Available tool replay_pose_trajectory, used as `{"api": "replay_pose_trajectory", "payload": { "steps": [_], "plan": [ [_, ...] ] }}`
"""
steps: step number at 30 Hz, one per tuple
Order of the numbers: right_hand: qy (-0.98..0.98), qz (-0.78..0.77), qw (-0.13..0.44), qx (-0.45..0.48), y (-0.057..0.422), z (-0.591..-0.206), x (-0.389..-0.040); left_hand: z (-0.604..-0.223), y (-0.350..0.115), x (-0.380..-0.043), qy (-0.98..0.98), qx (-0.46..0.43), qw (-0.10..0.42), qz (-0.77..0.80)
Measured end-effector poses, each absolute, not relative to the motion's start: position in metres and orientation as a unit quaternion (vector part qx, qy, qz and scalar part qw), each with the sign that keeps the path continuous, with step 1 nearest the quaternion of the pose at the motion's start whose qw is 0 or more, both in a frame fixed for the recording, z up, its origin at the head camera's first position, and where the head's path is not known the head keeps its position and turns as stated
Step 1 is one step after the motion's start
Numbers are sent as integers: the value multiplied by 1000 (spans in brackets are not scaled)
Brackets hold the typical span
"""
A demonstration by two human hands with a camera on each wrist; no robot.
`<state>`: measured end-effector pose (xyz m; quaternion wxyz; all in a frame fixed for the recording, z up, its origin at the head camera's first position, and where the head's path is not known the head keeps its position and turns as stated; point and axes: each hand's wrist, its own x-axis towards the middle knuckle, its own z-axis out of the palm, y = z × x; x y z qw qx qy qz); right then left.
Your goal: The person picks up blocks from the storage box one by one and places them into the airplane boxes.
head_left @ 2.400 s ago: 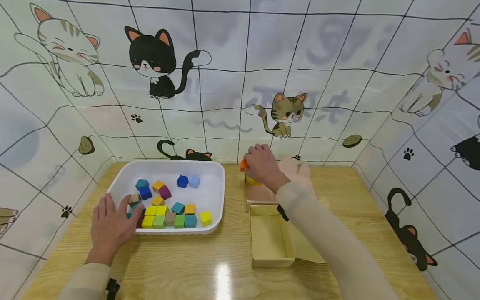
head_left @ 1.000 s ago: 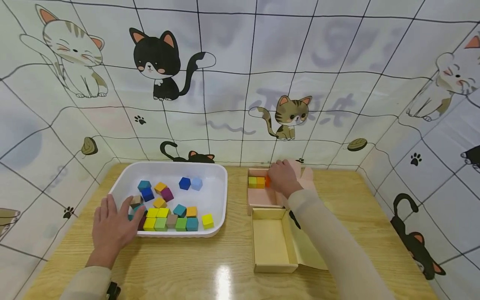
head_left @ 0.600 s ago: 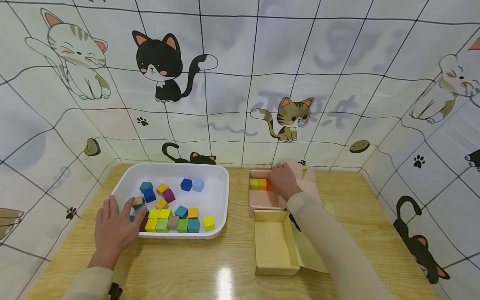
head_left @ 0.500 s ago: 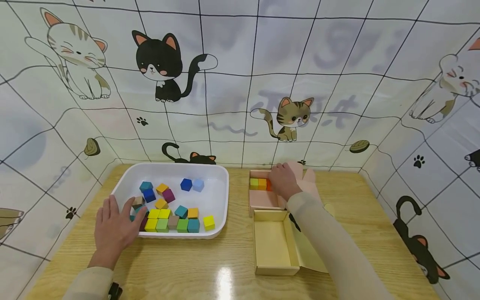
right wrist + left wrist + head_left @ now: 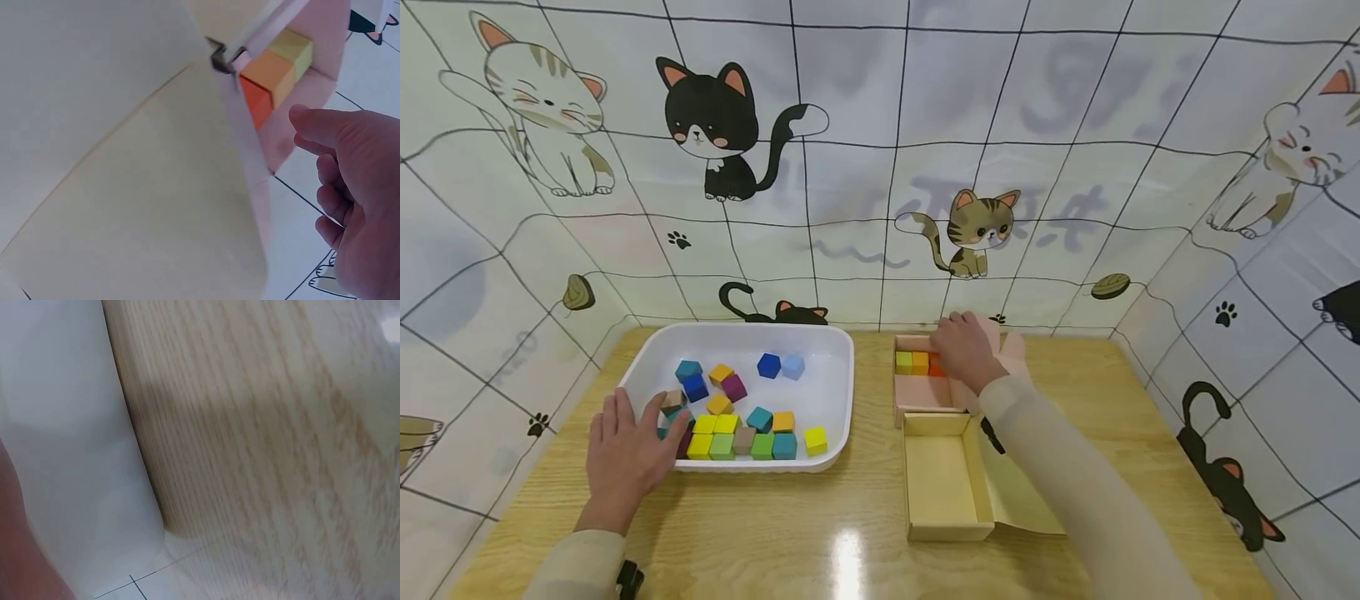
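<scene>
My left hand (image 5: 628, 446) rests with spread fingers on the near left corner of a white tray (image 5: 823, 392), close to several coloured cubes. Its fingers hardly show in the left wrist view, where the tray's side fills the left. At the back, my right hand (image 5: 964, 352) is over the pink box (image 5: 921, 389), loosely curled and holding nothing. A yellow-green cube (image 5: 903, 362), an orange cube (image 5: 920, 363) and a red-orange cube (image 5: 935, 365) form a row inside. The right wrist view shows a gap between the thumb and the red-orange cube (image 5: 255, 103).
A pale yellow box (image 5: 943, 475) stands directly in front of the pink one, its lid (image 5: 1018, 492) folded out to the right under my right forearm. The pink box's lid (image 5: 1013, 354) also lies out to the right. A cat-printed cloth (image 5: 850, 167) rises behind the wooden table (image 5: 760, 533).
My right hand has brought the red-orange cube down into the pink box beside the orange one and let go of it, drawing slightly away. My left hand stays on the tray.
</scene>
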<state>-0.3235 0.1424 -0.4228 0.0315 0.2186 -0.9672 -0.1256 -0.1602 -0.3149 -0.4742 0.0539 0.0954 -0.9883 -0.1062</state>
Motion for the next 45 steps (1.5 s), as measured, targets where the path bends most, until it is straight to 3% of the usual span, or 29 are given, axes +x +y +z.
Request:
{"api": "replay_pose_trajectory", "payload": {
  "steps": [12,28,45],
  "plan": [
    [-963,-83,49,251,120,-393,-300,-474,-317,-159,-988,96,49,-112],
    [-935,-29,68,346,56,-395,-268,-474,-315,-161,-987,93,56,-119],
    [-905,-69,-23,419,-3,-417,-242,-472,-315,-160,-987,91,57,-119]
  ]
}}
